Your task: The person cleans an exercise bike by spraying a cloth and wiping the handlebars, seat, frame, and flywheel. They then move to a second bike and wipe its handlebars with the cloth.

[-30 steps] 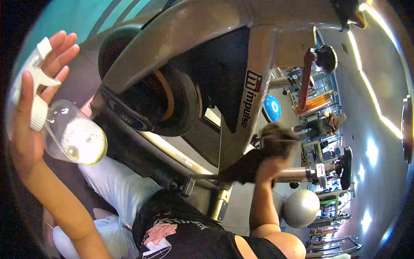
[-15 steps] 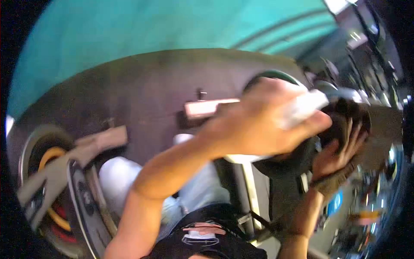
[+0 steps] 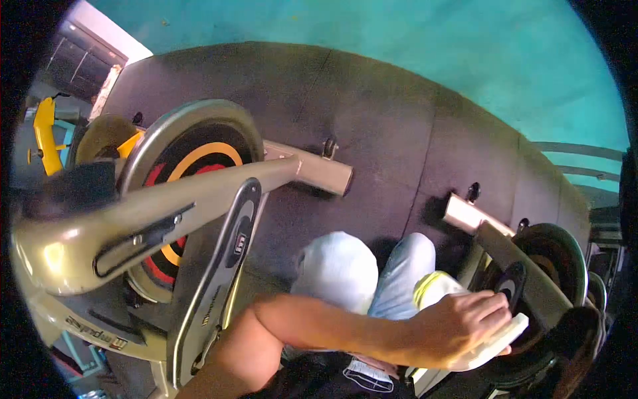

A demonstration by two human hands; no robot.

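Note:
My left hand point(image 3: 458, 329) reaches across in front of my body toward the right, its fingers wrapped round a folded white cloth point(image 3: 493, 344). The cloth's far end sticks out past my fingertips. Beyond the hand stands an exercise bike point(image 3: 508, 249) with a dark round flywheel point(image 3: 551, 259), and the cloth overlaps its lower part in this view. A white piece with a yellow rim point(image 3: 435, 287) shows just behind my wrist. My right hand is out of sight.
Close on my left stands another exercise bike point(image 3: 179, 206), its crank arm point(image 3: 222, 272) near my elbow. Its front foot point(image 3: 325, 174) reaches over the dark floor mat point(image 3: 385, 133). A turquoise floor point(image 3: 372, 33) lies beyond, with yellow equipment point(image 3: 46, 136) at far left.
The view has swung, bringing the left bike in fully. My left hand, with the white cloth, now appears lower. My right hand, earlier spread on a dark surface at right, has left the view.

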